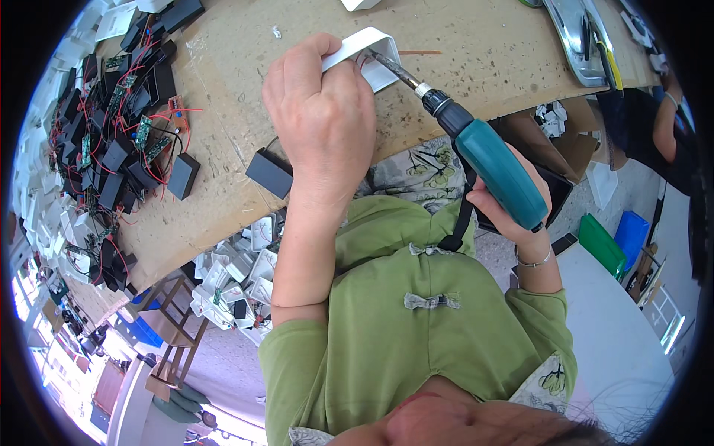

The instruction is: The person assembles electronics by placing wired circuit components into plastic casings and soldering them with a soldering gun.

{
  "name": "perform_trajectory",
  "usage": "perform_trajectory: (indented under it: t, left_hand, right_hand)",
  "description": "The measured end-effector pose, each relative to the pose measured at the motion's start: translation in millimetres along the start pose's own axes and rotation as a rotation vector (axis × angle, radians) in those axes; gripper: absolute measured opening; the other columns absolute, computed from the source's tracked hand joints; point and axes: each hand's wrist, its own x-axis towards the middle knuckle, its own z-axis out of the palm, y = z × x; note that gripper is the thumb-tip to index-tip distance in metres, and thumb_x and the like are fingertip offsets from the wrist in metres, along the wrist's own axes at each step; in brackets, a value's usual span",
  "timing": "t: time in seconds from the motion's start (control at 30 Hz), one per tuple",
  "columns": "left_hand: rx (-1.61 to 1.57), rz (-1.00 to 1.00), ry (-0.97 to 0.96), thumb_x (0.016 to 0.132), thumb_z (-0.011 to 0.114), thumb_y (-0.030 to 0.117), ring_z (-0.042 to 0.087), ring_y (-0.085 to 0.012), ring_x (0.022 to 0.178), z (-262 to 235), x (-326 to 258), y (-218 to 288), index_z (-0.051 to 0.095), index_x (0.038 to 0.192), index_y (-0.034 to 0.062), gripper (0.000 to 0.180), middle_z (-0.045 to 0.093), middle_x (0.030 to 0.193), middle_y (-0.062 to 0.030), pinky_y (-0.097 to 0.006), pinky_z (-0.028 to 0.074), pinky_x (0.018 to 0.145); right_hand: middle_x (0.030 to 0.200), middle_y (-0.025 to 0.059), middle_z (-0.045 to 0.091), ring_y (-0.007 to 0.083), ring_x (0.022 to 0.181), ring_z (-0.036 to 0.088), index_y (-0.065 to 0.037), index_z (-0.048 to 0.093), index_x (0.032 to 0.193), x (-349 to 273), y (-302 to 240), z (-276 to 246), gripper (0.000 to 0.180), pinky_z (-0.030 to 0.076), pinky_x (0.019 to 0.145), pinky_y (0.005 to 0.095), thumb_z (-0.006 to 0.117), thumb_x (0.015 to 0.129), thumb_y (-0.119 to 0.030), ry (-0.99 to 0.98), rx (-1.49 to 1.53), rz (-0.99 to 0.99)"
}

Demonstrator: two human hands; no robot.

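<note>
We hold the white box [362, 53] down on the worktop [476, 59] with our left hand [321, 119], fingers wrapped tight. Our right hand [520, 204] grips the green screwdriver [487, 160], its tip inside the box beside our fingers. We seem to be screwing. Red wires sit inside.

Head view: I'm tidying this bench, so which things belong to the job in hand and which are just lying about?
In hand:
left hand holding the white casing
right hand gripping the teal screwdriver, bit in the casing

Lying about:
black box
pile of boards
metal tray
</note>
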Motion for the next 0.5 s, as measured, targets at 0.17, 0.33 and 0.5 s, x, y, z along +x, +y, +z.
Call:
perform_trajectory:
  t: [0.17,0.33,0.5]
  left_hand:
    - [-0.008,-0.002,-0.002,0.065,0.064,-0.003,0.054,-0.0281,0.086,1.7,-0.5,0.4,0.060,0.069,-0.0021,0.006,0.058,0.096,-0.0092,-0.039,0.041,0.076]
    - [-0.010,-0.005,-0.001,0.065,0.065,-0.003,0.054,-0.0277,0.086,1.1,-0.3,0.4,0.060,0.069,-0.0019,0.007,0.058,0.097,-0.0090,-0.038,0.041,0.076]
    - [-0.001,0.000,0.006,0.064,0.065,-0.004,0.054,-0.0278,0.085,0.5,0.1,-0.7,0.060,0.070,-0.0017,0.007,0.058,0.097,-0.0089,-0.038,0.041,0.076]
  right_hand:
    - [0.108,0.0167,0.063,0.0238,0.087,0.064,0.004,0.053,0.120,1.0,-2.2,0.0,0.059,0.051,0.077,0.0301,0.079,0.068,-0.003,-0.011,0.017,0.018]
    - [0.107,0.0160,0.064,0.0243,0.084,0.064,0.003,0.053,0.119,0.8,-2.3,1.1,0.057,0.051,0.076,0.0301,0.078,0.068,-0.002,-0.005,0.006,0.014]
    - [0.107,0.0166,0.063,0.0254,0.085,0.064,0.004,0.053,0.120,3.1,-2.2,2.3,0.057,0.051,0.077,0.0306,0.078,0.068,-0.002,-0.023,-0.014,-0.020]
